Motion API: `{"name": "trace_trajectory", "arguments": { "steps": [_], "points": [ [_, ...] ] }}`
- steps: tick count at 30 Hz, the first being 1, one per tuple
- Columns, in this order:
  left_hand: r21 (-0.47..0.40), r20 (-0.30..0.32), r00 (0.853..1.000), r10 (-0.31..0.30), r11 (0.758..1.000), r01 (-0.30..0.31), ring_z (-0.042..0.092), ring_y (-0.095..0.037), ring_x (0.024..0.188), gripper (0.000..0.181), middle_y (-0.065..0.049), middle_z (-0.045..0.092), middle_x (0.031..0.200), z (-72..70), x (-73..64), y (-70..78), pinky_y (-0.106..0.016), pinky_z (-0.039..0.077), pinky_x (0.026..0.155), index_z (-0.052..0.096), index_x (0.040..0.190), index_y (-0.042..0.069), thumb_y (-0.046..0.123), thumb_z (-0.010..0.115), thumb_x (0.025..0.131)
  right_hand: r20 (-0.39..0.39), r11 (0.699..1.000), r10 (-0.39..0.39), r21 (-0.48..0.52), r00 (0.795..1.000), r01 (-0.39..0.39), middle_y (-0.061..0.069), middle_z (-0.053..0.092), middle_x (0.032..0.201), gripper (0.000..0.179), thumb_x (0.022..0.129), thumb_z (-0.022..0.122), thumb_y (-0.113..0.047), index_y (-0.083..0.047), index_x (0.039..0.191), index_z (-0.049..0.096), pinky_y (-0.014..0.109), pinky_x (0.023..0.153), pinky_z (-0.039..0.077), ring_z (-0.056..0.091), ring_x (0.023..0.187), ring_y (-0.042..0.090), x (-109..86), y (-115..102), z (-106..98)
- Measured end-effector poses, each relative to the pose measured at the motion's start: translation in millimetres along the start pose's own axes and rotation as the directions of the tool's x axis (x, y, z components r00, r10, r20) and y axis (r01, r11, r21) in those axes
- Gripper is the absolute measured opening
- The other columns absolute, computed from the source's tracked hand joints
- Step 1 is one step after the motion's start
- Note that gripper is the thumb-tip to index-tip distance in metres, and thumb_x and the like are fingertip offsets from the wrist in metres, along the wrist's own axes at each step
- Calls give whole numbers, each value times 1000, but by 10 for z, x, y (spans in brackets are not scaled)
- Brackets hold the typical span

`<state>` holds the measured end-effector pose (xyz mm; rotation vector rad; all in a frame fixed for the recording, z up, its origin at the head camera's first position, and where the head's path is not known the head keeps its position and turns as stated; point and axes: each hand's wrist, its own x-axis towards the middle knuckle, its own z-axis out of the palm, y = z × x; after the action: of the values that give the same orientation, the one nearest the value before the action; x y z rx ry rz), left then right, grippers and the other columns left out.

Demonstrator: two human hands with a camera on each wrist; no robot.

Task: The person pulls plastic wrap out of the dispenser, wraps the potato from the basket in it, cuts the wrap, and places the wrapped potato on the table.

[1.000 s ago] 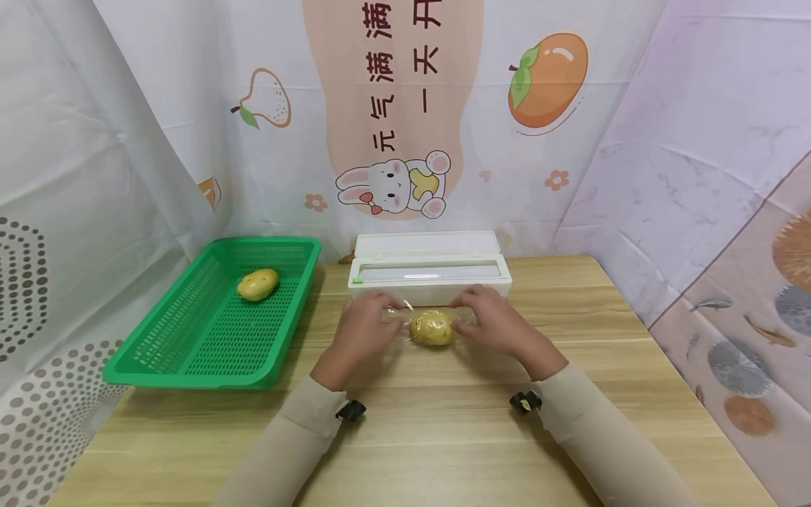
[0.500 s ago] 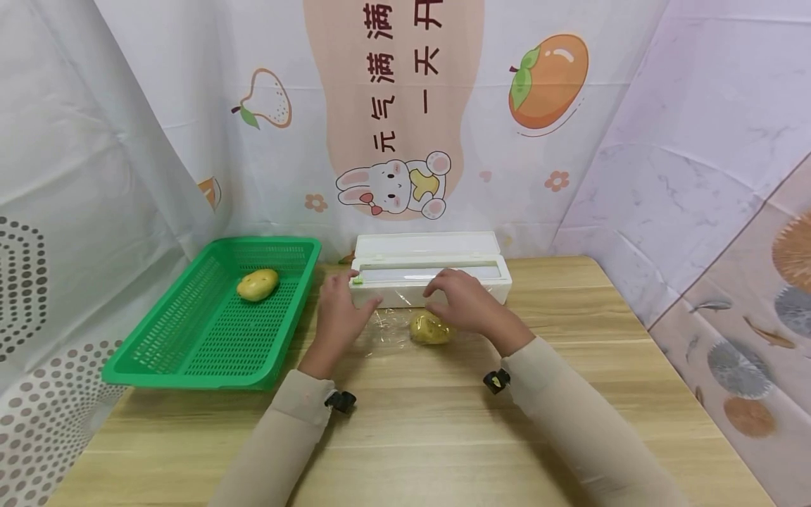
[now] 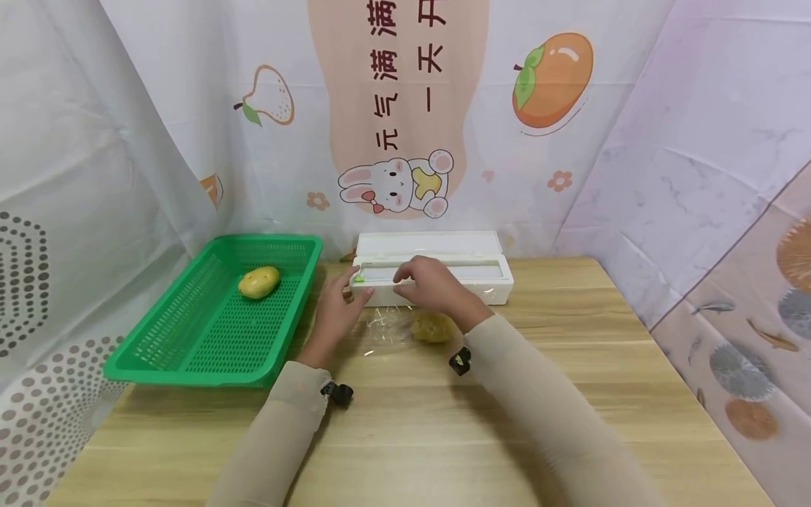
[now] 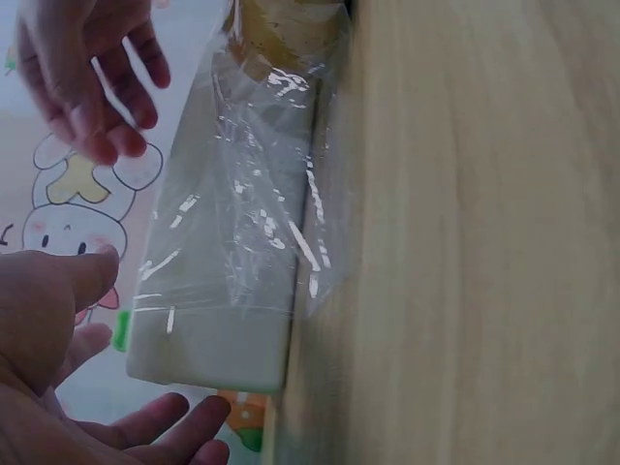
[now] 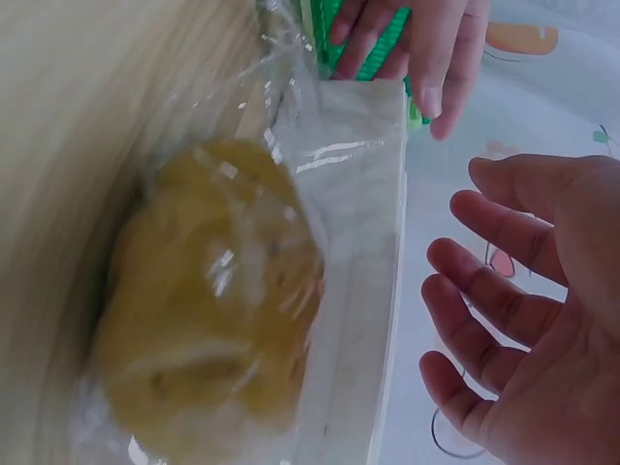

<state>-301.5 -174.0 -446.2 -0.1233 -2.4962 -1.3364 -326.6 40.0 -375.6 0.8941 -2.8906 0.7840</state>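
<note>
A potato (image 3: 434, 328) under clear cling film (image 3: 388, 329) lies on the table just in front of a white cling film dispenser (image 3: 497, 293), whose lid stands up at the back. The film runs from the potato up over the dispenser's front wall. My left hand (image 3: 334, 304) is at the dispenser's left end, thumb and fingers spread either side of the corner by a small green slider (image 3: 359, 279). Over the dispenser's middle hovers my right hand (image 3: 432, 283); the right wrist view shows its fingers (image 5: 484, 291) loosely bent, holding nothing.
To the left stands a green plastic basket (image 3: 272, 359) with another potato (image 3: 259, 282) inside. A printed curtain (image 3: 507, 183) hangs behind the wooden table (image 3: 405, 443).
Both hands have let go of the film beside the potato. The left has moved to the dispenser's left end; the right has moved up and left over the dispenser.
</note>
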Motion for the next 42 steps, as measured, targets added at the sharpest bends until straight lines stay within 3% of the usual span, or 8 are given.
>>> {"name": "trace_trajectory", "arguments": {
  "steps": [4,12,22,29,34,38,42],
  "points": [
    [-21,25,1000,5,1000,-4,50,-26,121,54,-12,51,134,22,42,-46,-43,50,91,52,137,13,31,68,89,-17,999,29,40,999,-28,-5,66,96,16,88,67,-30,-19,98,72,33,85,49,59,93,12,126,-47,42],
    [26,49,996,-71,997,70,55,-24,115,53,-10,56,128,13,85,-89,-40,51,91,52,136,19,39,66,88,-48,988,107,116,993,-101,-7,67,92,10,87,70,-30,-23,92,73,30,76,50,59,86,11,292,-174,125],
    [37,79,993,-92,995,90,61,-31,109,50,-14,60,124,-68,101,-93,-45,52,85,52,135,23,36,67,89,-88,968,227,134,970,-214,-5,69,98,12,85,71,-35,-27,94,74,33,75,49,61,91,11,477,-307,393],
    [67,52,994,-98,993,94,64,-27,104,47,-9,62,122,-36,127,-117,-43,54,82,55,131,29,46,63,88,-126,965,259,66,958,-253,-12,67,92,16,84,70,-43,-32,95,74,46,81,39,58,85,9,544,-338,489],
    [93,35,994,-106,990,102,64,-28,102,44,-9,63,119,-1,152,-117,-44,53,83,56,128,32,46,64,88,-166,960,276,1,947,-279,-17,66,93,14,83,70,-46,-37,91,74,47,83,37,57,86,13,558,-345,519],
    [112,23,991,-129,986,126,66,-28,99,43,-10,65,115,-2,149,-116,-44,54,81,56,128,31,45,65,88,-201,957,264,-71,943,-283,-12,64,101,13,83,69,-49,-38,88,74,46,82,37,51,94,22,546,-371,545],
    [114,19,990,-140,984,137,66,-28,98,42,-11,66,114,-13,139,-112,-45,54,81,56,127,31,43,65,88,-216,949,258,-128,942,-289,-6,59,102,14,82,69,-51,-39,87,74,44,80,37,46,95,23,538,-399,555]
  ]
}}
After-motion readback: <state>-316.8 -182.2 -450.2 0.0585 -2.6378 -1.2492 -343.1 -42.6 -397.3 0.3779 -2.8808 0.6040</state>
